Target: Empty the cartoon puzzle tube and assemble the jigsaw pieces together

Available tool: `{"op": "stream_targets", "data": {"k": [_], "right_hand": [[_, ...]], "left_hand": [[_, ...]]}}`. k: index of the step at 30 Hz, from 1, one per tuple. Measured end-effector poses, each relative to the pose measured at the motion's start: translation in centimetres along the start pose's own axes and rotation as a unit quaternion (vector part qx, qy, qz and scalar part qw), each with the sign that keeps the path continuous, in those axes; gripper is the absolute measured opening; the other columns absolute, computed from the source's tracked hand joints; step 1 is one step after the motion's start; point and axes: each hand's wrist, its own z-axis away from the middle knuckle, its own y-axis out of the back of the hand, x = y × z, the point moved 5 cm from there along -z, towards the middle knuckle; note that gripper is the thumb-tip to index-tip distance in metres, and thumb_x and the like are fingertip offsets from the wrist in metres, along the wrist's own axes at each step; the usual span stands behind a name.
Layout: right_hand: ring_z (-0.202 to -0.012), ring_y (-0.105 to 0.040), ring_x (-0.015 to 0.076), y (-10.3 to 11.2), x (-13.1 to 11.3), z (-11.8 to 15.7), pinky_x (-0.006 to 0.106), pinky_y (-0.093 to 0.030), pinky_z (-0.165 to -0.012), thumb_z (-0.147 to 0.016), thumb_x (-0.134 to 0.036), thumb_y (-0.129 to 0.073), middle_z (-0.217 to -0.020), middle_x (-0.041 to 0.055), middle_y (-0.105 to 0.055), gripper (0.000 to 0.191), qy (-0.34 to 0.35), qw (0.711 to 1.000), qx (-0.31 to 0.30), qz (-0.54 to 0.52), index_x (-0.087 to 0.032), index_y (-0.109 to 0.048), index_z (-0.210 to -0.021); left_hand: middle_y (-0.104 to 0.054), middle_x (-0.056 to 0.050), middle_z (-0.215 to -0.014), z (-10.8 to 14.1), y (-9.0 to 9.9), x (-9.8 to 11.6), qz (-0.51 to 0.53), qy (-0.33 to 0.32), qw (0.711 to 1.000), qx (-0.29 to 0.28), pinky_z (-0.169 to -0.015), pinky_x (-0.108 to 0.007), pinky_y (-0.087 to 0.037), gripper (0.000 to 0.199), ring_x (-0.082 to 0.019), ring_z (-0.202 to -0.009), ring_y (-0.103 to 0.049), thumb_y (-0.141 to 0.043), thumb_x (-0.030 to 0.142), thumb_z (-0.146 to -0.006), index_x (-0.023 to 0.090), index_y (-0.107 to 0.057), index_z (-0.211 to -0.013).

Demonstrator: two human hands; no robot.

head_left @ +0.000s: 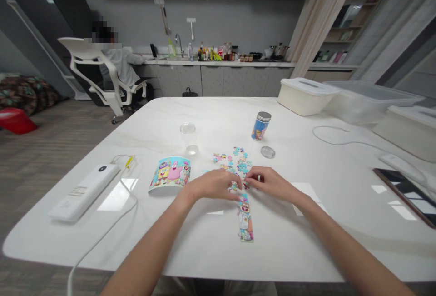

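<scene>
Loose jigsaw puzzle pieces (242, 165) lie in a scattered heap on the white table. A joined strip of puzzle (245, 221) with cartoon figures runs toward me, just below my hands. My left hand (216, 184) hovers at the near left side of the heap, thumb and fingers apart, with nothing visible between them. Fingertips of my right hand (267, 181) are pinched on a small puzzle piece (246, 185), mostly covered by the fingers. To the left, a curled picture sheet (171, 172) shows the cartoon figures in full.
Beyond the pieces are a clear plastic jar (189, 139), a blue cartoon can (260, 126) and a round lid (268, 152). A white power strip (85, 191) with cable lies left; a phone (407, 193) and storage boxes (304, 97) right. A person (119, 66) sits far left.
</scene>
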Motion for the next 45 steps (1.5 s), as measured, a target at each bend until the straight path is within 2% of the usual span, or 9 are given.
{"op": "stream_targets", "data": {"k": [2,4,7,10,15,24,34,39,45], "right_hand": [[-0.068,-0.057,0.0155,1.3,1.1,-0.2,0.029,-0.044,-0.065,-0.089,-0.033,-0.051,-0.080,0.0039,-0.067,0.023,-0.016,0.996,0.075,0.037,-0.019,-0.068,-0.082],[-0.071,-0.058,0.0174,2.7,2.4,-0.3,0.031,-0.045,-0.069,-0.089,-0.031,-0.048,-0.083,0.0052,-0.068,0.023,-0.031,0.983,0.149,0.101,-0.019,-0.067,-0.083],[-0.074,-0.060,0.0192,3.7,4.0,-0.4,0.032,-0.045,-0.072,-0.088,-0.027,-0.047,-0.084,0.0059,-0.068,0.023,-0.051,0.969,0.173,0.168,-0.019,-0.068,-0.083],[-0.076,-0.061,0.0197,3.8,4.5,-0.6,0.033,-0.044,-0.072,-0.090,-0.029,-0.046,-0.087,0.0066,-0.069,0.025,-0.040,0.971,0.150,0.179,-0.019,-0.069,-0.085],[-0.077,-0.060,0.0198,3.0,3.8,-0.7,0.034,-0.044,-0.074,-0.093,-0.035,-0.044,-0.091,0.0069,-0.068,0.030,-0.018,0.980,0.097,0.173,-0.019,-0.069,-0.088],[-0.083,-0.060,0.0206,2.8,2.8,-0.5,0.034,-0.043,-0.075,-0.096,-0.035,-0.040,-0.093,0.0080,-0.067,0.031,0.014,0.981,0.074,0.178,-0.019,-0.066,-0.091],[-0.065,-0.051,0.0143,2.2,2.1,0.0,0.029,-0.043,-0.062,-0.083,-0.034,-0.060,-0.075,0.0030,-0.057,0.018,0.079,0.983,-0.017,0.164,-0.018,-0.058,-0.077],[-0.071,-0.051,0.0145,2.2,2.1,0.2,0.029,-0.044,-0.067,-0.072,-0.030,-0.071,-0.081,0.0027,-0.058,0.016,0.057,0.985,-0.042,0.159,-0.018,-0.061,-0.078],[-0.072,-0.052,0.0145,2.3,2.3,0.2,0.029,-0.044,-0.066,-0.071,-0.033,-0.072,-0.083,0.0034,-0.059,0.019,0.030,0.991,-0.057,0.116,-0.018,-0.064,-0.079]], "left_hand": [[-0.065,-0.002,-0.071,0.2,0.9,-1.0,-0.090,0.061,0.993,0.051,-0.065,-0.026,-0.042,0.025,-0.018,-0.069,-0.062,-0.057,0.036,-0.090,0.023,-0.065,-0.109],[-0.068,-0.006,-0.074,0.3,1.4,-1.8,-0.174,0.107,0.977,0.067,-0.067,-0.029,-0.044,0.026,-0.022,-0.074,-0.065,-0.049,0.031,-0.094,0.019,-0.061,-0.114],[-0.071,-0.012,-0.082,0.3,1.3,-2.6,-0.231,0.130,0.963,0.048,-0.069,-0.032,-0.047,0.028,-0.026,-0.078,-0.068,-0.043,0.028,-0.095,0.015,-0.060,-0.115],[-0.072,-0.014,-0.085,0.3,1.0,-3.1,-0.246,0.130,0.960,0.041,-0.071,-0.032,-0.048,0.029,-0.025,-0.080,-0.069,-0.040,0.026,-0.096,0.015,-0.061,-0.112],[-0.072,-0.014,-0.085,0.5,1.2,-3.5,-0.258,0.135,0.956,0.047,-0.072,-0.033,-0.048,0.033,-0.025,-0.080,-0.069,-0.036,0.028,-0.098,0.014,-0.062,-0.112],[-0.071,-0.015,-0.098,1.1,1.9,-3.9,-0.266,0.152,0.952,0.014,-0.077,-0.033,-0.048,0.031,-0.025,-0.091,-0.067,-0.041,0.030,-0.095,0.015,-0.064,-0.110],[-0.070,-0.015,-0.106,1.0,1.8,-4.4,-0.255,0.173,0.951,0.009,-0.078,-0.033,-0.047,0.037,-0.025,-0.095,-0.066,-0.044,0.035,-0.093,0.018,-0.061,-0.121],[-0.070,-0.016,-0.105,1.1,1.8,-4.4,-0.251,0.175,0.952,0.006,-0.077,-0.034,-0.047,0.038,-0.027,-0.094,-0.067,-0.043,0.034,-0.093,0.017,-0.060,-0.123],[-0.070,-0.017,-0.103,1.0,1.8,-3.8,-0.257,0.165,0.952,0.005,-0.077,-0.035,-0.048,0.035,-0.028,-0.094,-0.067,-0.044,0.032,-0.093,0.015,-0.061,-0.119]]}}
